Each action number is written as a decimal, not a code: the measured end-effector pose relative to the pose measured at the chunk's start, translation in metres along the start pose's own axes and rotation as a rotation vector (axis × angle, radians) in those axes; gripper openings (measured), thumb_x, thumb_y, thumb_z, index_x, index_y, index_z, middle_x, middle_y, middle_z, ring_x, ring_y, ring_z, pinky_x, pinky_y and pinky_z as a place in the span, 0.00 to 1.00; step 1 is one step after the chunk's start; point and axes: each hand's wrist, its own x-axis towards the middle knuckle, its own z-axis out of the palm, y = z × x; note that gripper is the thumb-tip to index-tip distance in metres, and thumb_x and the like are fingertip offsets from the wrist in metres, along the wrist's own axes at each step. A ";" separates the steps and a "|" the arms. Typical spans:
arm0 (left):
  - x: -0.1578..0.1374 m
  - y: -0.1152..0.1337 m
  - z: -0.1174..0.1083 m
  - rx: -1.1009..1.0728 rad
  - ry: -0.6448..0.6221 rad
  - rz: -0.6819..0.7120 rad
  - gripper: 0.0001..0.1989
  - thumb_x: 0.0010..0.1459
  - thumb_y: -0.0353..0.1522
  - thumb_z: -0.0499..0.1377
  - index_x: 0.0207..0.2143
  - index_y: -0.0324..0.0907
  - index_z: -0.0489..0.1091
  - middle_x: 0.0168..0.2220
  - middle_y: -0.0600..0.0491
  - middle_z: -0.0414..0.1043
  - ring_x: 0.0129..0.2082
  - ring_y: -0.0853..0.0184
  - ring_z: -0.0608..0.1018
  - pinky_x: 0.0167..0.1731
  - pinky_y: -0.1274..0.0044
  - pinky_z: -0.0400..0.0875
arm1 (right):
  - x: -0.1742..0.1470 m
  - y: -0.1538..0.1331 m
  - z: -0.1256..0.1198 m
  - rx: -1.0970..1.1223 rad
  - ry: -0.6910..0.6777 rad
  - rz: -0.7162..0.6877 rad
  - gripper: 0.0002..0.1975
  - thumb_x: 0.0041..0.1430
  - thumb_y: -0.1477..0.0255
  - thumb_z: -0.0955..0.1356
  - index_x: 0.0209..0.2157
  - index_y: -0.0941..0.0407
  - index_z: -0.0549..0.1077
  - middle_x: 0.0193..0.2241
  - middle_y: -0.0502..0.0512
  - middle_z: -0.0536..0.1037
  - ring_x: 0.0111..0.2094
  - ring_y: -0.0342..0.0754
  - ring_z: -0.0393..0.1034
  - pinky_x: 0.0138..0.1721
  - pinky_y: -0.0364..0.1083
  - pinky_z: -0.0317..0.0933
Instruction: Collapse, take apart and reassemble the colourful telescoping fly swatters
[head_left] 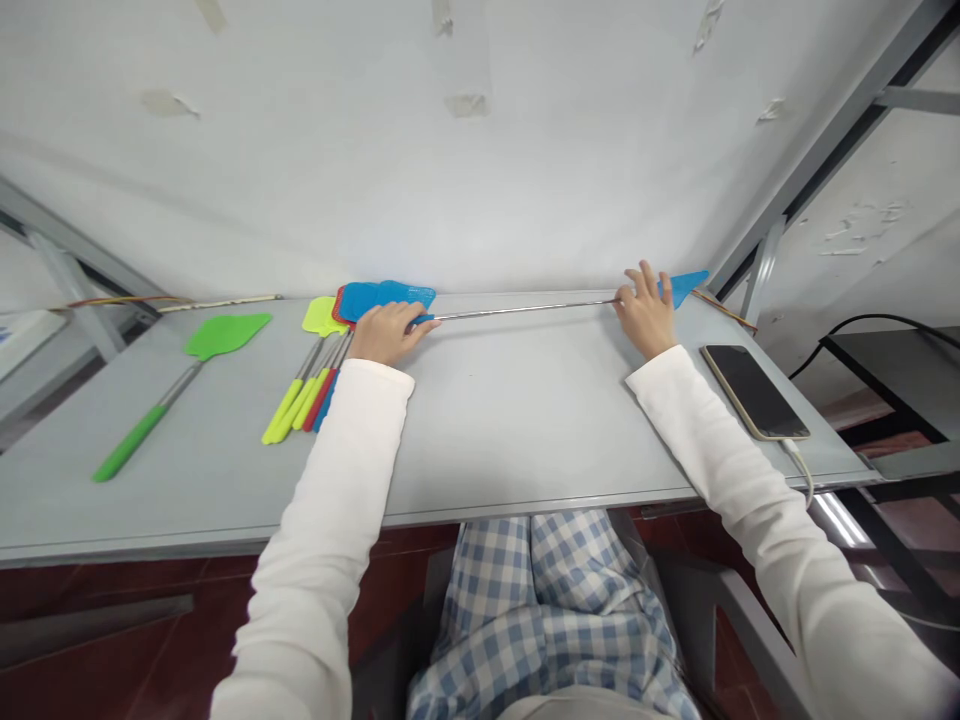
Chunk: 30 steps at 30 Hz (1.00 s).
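The left hand (386, 335) is closed around the blue handle end of a telescopic blue swatter (525, 309), its thumb pointing toward the rod and most of the handle hidden under the fingers. The right hand (646, 314) is partly open: thumb and fingertip pinch the rod close to the blue paddle, the other fingers raised and spread. The swatter stretches along the far side of the table (510, 430), its paddle near the table's far right corner. A pile of swatters (382, 295), blue, red and yellow, lies left of the table's middle, just beside the left hand; whether they touch I cannot tell. A green swatter (225, 337) lies toward the table's left end, and a phone (756, 392) with a cable (799, 462) at its right end.
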 end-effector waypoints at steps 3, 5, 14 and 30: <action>-0.003 -0.004 -0.001 0.020 0.062 -0.009 0.20 0.61 0.48 0.50 0.34 0.44 0.72 0.29 0.48 0.75 0.35 0.59 0.76 0.35 0.72 0.61 | 0.000 0.018 0.002 -0.040 0.005 0.080 0.13 0.66 0.72 0.60 0.40 0.56 0.75 0.60 0.63 0.67 0.67 0.58 0.46 0.63 0.64 0.41; -0.006 -0.003 -0.002 0.013 0.084 -0.008 0.20 0.60 0.48 0.50 0.33 0.44 0.72 0.27 0.49 0.74 0.33 0.61 0.75 0.32 0.73 0.60 | 0.001 0.027 0.004 -0.046 -0.006 0.063 0.13 0.66 0.71 0.60 0.37 0.56 0.76 0.54 0.63 0.72 0.65 0.59 0.51 0.61 0.64 0.43; -0.012 0.015 -0.006 0.006 0.171 -0.145 0.17 0.56 0.46 0.53 0.25 0.44 0.71 0.20 0.51 0.71 0.24 0.64 0.72 0.24 0.74 0.49 | 0.003 0.012 -0.001 -0.061 0.104 -0.067 0.14 0.66 0.67 0.62 0.32 0.55 0.76 0.36 0.59 0.75 0.46 0.56 0.63 0.52 0.61 0.49; 0.002 0.086 0.004 -0.039 0.197 -0.234 0.22 0.62 0.43 0.50 0.22 0.42 0.73 0.16 0.49 0.69 0.20 0.66 0.71 0.24 0.75 0.46 | -0.008 -0.062 -0.026 0.018 0.060 -0.290 0.14 0.67 0.72 0.60 0.35 0.54 0.76 0.34 0.58 0.73 0.41 0.54 0.62 0.47 0.54 0.50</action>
